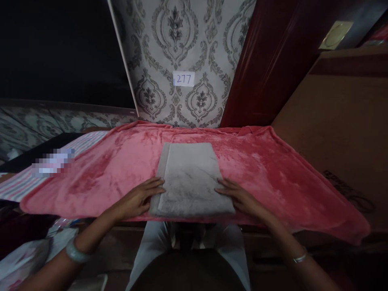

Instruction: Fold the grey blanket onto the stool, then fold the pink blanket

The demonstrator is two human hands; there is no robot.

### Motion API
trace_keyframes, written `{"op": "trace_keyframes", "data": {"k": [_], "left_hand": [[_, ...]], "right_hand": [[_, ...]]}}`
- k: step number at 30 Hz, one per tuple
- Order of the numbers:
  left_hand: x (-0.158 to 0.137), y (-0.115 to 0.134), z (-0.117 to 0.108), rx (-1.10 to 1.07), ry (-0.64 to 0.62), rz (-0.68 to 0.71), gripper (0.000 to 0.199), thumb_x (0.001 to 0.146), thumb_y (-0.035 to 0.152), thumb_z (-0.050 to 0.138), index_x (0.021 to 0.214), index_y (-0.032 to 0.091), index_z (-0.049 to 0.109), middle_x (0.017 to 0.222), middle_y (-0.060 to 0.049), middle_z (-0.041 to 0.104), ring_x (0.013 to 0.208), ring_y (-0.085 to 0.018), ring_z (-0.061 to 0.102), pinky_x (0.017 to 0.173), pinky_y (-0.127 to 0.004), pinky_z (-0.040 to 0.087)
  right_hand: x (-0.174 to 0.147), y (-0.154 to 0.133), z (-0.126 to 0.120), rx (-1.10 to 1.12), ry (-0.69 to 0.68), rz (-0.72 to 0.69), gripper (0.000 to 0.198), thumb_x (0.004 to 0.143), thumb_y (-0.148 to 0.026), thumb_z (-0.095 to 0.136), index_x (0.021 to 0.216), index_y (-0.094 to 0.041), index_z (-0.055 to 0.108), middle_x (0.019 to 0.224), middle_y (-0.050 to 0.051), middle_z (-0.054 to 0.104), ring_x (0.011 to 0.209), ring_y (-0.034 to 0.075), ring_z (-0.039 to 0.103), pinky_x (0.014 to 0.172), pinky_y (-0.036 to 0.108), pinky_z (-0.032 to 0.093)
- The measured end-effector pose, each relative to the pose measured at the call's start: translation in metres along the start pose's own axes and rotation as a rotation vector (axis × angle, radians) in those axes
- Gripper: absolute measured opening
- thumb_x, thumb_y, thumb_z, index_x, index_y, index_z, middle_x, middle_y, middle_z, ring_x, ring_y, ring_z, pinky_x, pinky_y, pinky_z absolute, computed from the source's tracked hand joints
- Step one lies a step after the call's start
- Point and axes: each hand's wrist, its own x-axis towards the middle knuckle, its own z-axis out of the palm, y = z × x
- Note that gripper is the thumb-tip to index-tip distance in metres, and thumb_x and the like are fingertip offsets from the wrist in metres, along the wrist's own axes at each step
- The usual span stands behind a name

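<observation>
A grey towel-like cloth [192, 178], folded into a flat rectangle, lies on a pink plush blanket [121, 161] that covers the table. At its left edge rests my left hand [141, 197], fingers stretched out and the fingertips on the cloth. My right hand [239, 196] touches the opposite edge, its fingers also extended over the border. Neither hand grips the cloth. A narrow folded strip runs along the cloth's left side, and its near edge lies close to the front of the table.
A dark television screen [60, 52] stands at the back left. On the left lies a striped cloth [85, 143] with a blurred item on it. A large cardboard box [342, 133] borders the right side. Patterned wallpaper bearing a "277" label [183, 79] is behind the table.
</observation>
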Motion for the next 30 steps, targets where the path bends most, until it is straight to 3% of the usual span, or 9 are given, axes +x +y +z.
{"op": "trace_keyframes", "data": {"k": [2, 4, 6, 8, 13, 17, 23, 30], "left_hand": [[-0.005, 0.001, 0.002, -0.005, -0.001, -0.025, 0.053, 0.082, 0.015, 0.046, 0.128, 0.029, 0.065, 0.146, -0.004, 0.055, 0.136, -0.022, 0.049, 0.11, -0.046, 0.045], [-0.001, 0.004, 0.001, -0.016, 0.073, -0.056, 0.047, 0.084, 0.015, 0.044, 0.122, 0.027, 0.069, 0.138, -0.005, 0.062, 0.13, -0.022, 0.055, 0.107, -0.045, 0.048], [0.009, 0.015, -0.002, -0.014, 0.164, -0.076, 0.04, 0.09, 0.02, 0.043, 0.119, 0.025, 0.07, 0.129, -0.006, 0.068, 0.122, -0.022, 0.06, 0.105, -0.043, 0.05], [0.02, 0.033, 0.001, 0.017, 0.218, -0.052, 0.037, 0.094, 0.024, 0.044, 0.121, 0.023, 0.068, 0.126, -0.007, 0.069, 0.119, -0.021, 0.062, 0.103, -0.043, 0.051], [0.024, 0.07, 0.041, 0.176, 0.275, 0.099, 0.028, 0.093, 0.02, 0.051, 0.112, 0.022, 0.07, 0.122, -0.009, 0.07, 0.116, -0.022, 0.062, 0.099, -0.041, 0.052], [0.006, 0.076, 0.077, 0.261, 0.478, 0.077, 0.024, 0.089, 0.012, 0.055, 0.107, 0.02, 0.068, 0.118, -0.01, 0.07, 0.113, -0.022, 0.062, 0.095, -0.04, 0.052], [0.0, 0.08, 0.102, 0.185, 0.654, -0.033, 0.024, 0.086, 0.004, 0.059, 0.105, 0.018, 0.064, 0.111, -0.011, 0.071, 0.106, -0.022, 0.062, 0.09, -0.039, 0.052], [0.001, 0.078, 0.112, 0.147, 0.706, -0.023, 0.025, 0.084, 0.003, 0.06, 0.105, 0.017, 0.063, 0.109, -0.01, 0.071, 0.105, -0.021, 0.062, 0.09, -0.038, 0.052]], "right_hand": [[-0.01, 0.0, -0.004, 0.013, -0.016, 0.021, 0.046, 0.092, -0.023, 0.046, 0.131, -0.039, 0.063, 0.148, 0.001, 0.051, 0.139, 0.026, 0.046, 0.111, 0.055, 0.042], [-0.009, -0.005, -0.01, 0.02, 0.081, 0.061, 0.043, 0.095, -0.024, 0.043, 0.129, -0.038, 0.065, 0.139, 0.001, 0.06, 0.135, 0.025, 0.05, 0.11, 0.055, 0.044], [0.002, -0.016, -0.012, 0.024, 0.189, 0.078, 0.04, 0.097, -0.027, 0.043, 0.131, -0.035, 0.065, 0.134, 0.002, 0.064, 0.132, 0.024, 0.053, 0.111, 0.053, 0.043], [0.022, -0.034, -0.009, 0.031, 0.212, 0.035, 0.041, 0.098, -0.028, 0.043, 0.134, -0.031, 0.062, 0.136, 0.003, 0.063, 0.132, 0.023, 0.053, 0.113, 0.051, 0.041], [0.077, -0.079, 0.028, 0.024, -0.067, -0.149, 0.046, 0.1, -0.026, 0.036, 0.143, -0.027, 0.053, 0.147, 0.003, 0.053, 0.143, 0.021, 0.039, 0.118, 0.047, 0.034], [0.101, -0.098, 0.055, -0.063, -0.325, -0.26, 0.049, 0.103, -0.032, 0.035, 0.151, -0.026, 0.042, 0.156, 0.002, 0.042, 0.149, 0.02, 0.027, 0.122, 0.046, 0.022], [0.127, -0.087, 0.061, -0.16, -0.465, -0.28, 0.06, 0.102, -0.051, 0.038, 0.157, -0.029, 0.026, 0.164, 0.001, 0.023, 0.153, 0.023, 0.011, 0.123, 0.049, 0.007], [0.168, -0.05, 0.058, -0.327, -0.4, -0.203, 0.062, 0.101, -0.055, 0.033, 0.158, -0.031, 0.022, 0.166, 0.001, 0.013, 0.153, 0.028, 0.007, 0.121, 0.058, 0.009]]}}
